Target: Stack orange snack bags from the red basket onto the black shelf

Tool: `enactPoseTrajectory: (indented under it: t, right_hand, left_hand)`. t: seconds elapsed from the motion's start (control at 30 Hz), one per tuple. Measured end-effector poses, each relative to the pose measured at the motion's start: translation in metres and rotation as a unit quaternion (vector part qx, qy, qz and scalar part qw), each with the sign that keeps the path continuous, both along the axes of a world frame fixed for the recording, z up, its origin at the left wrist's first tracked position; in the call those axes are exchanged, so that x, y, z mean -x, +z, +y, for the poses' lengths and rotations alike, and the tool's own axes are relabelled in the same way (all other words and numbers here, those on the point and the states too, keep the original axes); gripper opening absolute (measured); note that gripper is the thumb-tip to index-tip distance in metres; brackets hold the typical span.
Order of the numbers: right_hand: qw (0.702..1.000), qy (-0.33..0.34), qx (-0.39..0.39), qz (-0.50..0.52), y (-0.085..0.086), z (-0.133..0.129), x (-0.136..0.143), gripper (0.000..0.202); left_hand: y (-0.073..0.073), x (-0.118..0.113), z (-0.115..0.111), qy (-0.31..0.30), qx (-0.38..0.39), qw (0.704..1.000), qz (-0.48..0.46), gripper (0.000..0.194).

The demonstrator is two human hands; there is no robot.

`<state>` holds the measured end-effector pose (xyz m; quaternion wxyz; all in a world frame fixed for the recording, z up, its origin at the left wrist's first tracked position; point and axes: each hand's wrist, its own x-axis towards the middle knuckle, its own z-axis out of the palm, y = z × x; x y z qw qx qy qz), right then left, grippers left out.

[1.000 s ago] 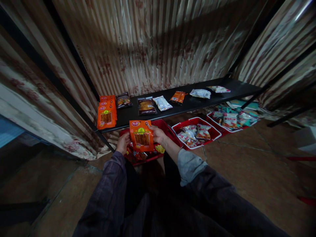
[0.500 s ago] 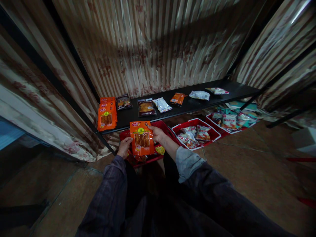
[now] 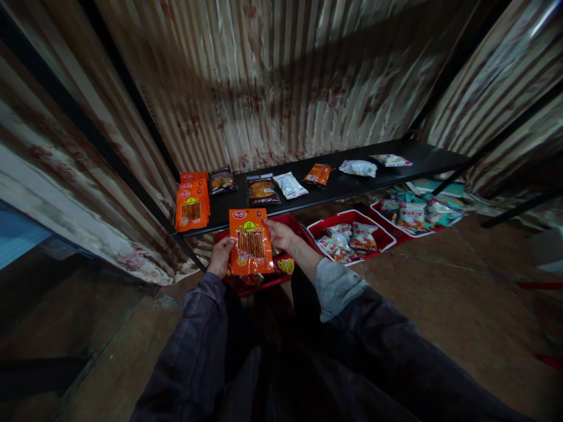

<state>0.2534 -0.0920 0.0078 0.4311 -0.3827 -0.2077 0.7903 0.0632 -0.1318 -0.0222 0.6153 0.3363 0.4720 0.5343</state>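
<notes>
An orange snack packet, with a clear window showing brown sticks, is held up by its two sides above a red basket. My left hand pinches its left edge, and my right hand grips the right edge near the top. The packet hides much of that basket; a yellow-printed packet shows inside it. Just beyond, at the left end of a black shelf, lie several similar orange packets, overlapping in a row.
Along the shelf lie a dark packet, a brown-windowed packet, a white packet, a smaller orange packet and two pale packets farther right. Two more red baskets of snacks stand on the floor. Black posts frame the shelf.
The orange packet has risen slightly in my hands, toward the shelf edge. My grip on both sides looks the same, and the view has shifted a little.
</notes>
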Motion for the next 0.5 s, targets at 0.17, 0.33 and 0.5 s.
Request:
enactPoseTrajectory:
  t: [0.17,0.33,0.5]
  right_hand:
    - [1.0,0.014,-0.018,0.003,0.003,-0.003,-0.007,0.021]
    - [0.996,0.026,-0.087,0.006,-0.003,-0.016,-0.018,0.022]
    - [0.995,0.05,-0.08,-0.009,-0.021,-0.038,-0.024,0.034]
  left_hand:
    - [0.011,-0.004,0.01,0.007,-0.023,1.0,-0.008,0.034]
    - [0.016,-0.004,0.018,0.061,-0.043,0.996,-0.044,0.034]
    - [0.012,0.001,0.027,0.078,-0.036,0.995,-0.042,0.036]
